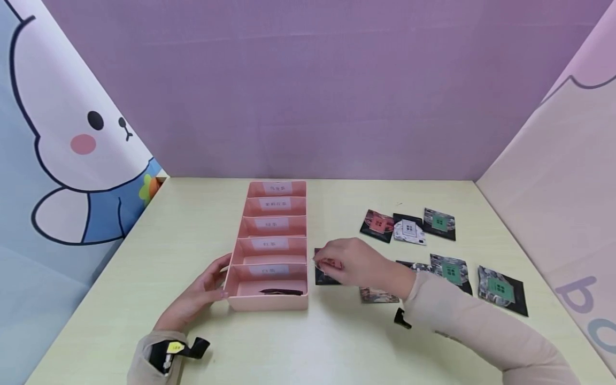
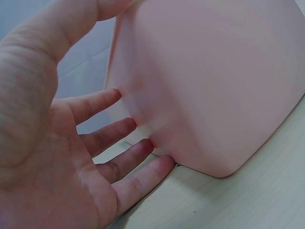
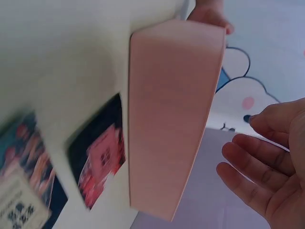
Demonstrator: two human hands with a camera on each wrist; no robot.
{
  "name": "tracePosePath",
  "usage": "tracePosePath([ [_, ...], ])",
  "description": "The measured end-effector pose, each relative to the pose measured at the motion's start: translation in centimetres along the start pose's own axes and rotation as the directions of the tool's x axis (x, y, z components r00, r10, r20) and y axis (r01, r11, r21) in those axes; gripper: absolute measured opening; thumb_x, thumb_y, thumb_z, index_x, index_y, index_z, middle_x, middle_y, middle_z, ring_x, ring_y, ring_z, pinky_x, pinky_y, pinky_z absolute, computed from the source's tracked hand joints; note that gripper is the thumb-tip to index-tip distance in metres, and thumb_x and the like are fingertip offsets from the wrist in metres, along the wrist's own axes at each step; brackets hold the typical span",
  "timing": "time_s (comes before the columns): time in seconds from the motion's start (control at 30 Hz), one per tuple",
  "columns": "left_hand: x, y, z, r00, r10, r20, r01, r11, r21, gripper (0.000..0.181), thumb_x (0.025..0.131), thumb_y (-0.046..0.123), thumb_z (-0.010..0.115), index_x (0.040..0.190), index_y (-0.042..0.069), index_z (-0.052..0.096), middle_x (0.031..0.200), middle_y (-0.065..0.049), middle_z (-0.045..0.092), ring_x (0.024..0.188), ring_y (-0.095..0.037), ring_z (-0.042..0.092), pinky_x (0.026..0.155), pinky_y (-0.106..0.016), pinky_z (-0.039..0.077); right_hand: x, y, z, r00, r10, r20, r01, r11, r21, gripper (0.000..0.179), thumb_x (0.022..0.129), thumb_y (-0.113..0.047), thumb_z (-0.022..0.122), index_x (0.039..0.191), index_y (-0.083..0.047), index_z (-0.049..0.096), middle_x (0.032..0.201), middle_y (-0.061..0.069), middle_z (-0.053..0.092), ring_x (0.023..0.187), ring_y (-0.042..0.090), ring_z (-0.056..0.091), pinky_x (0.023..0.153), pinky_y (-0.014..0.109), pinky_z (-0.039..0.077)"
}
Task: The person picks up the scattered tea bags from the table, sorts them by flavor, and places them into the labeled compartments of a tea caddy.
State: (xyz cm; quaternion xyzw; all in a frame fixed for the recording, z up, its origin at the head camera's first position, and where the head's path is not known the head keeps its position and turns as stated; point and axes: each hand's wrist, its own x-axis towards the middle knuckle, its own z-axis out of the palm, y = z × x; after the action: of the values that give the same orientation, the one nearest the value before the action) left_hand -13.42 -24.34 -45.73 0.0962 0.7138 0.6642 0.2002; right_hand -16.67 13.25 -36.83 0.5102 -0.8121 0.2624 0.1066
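Note:
A long pink box (image 1: 267, 303) with labelled compartments stands on the table. My left hand (image 1: 199, 291) is at its near left corner; in the left wrist view, the straight, spread fingers (image 2: 136, 183) touch the wall and the thumb reaches the rim. Inside the nearest compartment lies a dark, thin tea sachet (image 1: 281, 292). My right hand (image 1: 356, 262) is over a black-and-red tea sachet (image 1: 323, 277) beside the box's right side, partly covering it. Seen from the right wrist, that hand's fingers (image 3: 255, 162) are loosely bent with nothing between them, apart from the sachet (image 3: 102, 155).
To the right lie several more sachets: a red one (image 1: 377, 225), a white one (image 1: 409, 229) and green-labelled ones (image 1: 502, 290). Another sachet (image 1: 378, 295) sits partly under the right forearm. A purple backdrop (image 1: 313, 96) rises behind the table.

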Motion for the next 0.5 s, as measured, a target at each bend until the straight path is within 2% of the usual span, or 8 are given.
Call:
tracePosePath([
  [0.07,0.0,0.0,0.0,1.000,0.002,-0.001,-0.002,1.000,0.001,0.077,0.094,0.014,0.065,0.158,0.014,0.023,0.163,-0.011,0.017,0.146,-0.038,0.017,0.113,-0.069,0.012,-0.1,0.6,-0.4,1.000,0.012,-0.002,-0.012,0.999,-0.038,0.017,0.085,-0.001,0.074,0.101,-0.004,0.074,0.096,0.006,0.074,0.084,0.013,0.070,0.075,0.024,0.057],
  [0.23,0.0,-0.1,-0.1,1.000,0.013,0.004,-0.013,1.000,-0.001,0.078,0.093,0.013,0.065,0.158,0.013,0.022,0.163,-0.012,0.016,0.146,-0.039,0.016,0.112,-0.069,0.012,-0.7,2.6,-1.2,0.996,0.093,0.016,-0.091,0.989,-0.120,0.016,0.087,-0.005,0.073,0.103,-0.004,0.074,0.097,0.008,0.074,0.082,0.018,0.070,0.071,0.029,0.058],
  [0.4,0.0,-0.3,-0.2,1.000,0.026,0.005,-0.026,1.000,0.005,0.078,0.093,0.013,0.065,0.158,0.013,0.022,0.162,-0.013,0.017,0.145,-0.039,0.017,0.113,-0.067,0.013,-1.3,4.9,-1.5,0.986,0.162,0.039,-0.151,0.967,-0.207,0.017,0.087,-0.009,0.074,0.104,-0.003,0.073,0.098,0.010,0.073,0.084,0.022,0.070,0.074,0.035,0.058],
  [0.5,0.0,-0.3,-0.2,0.999,0.032,0.007,-0.032,0.999,0.011,0.077,0.094,0.013,0.064,0.158,0.013,0.022,0.162,-0.013,0.018,0.144,-0.037,0.020,0.113,-0.066,0.016,-1.8,6.4,-1.7,0.980,0.198,0.036,-0.182,0.948,-0.262,0.018,0.087,-0.010,0.076,0.103,-0.004,0.073,0.096,0.009,0.072,0.080,0.021,0.069,0.072,0.037,0.058],
])
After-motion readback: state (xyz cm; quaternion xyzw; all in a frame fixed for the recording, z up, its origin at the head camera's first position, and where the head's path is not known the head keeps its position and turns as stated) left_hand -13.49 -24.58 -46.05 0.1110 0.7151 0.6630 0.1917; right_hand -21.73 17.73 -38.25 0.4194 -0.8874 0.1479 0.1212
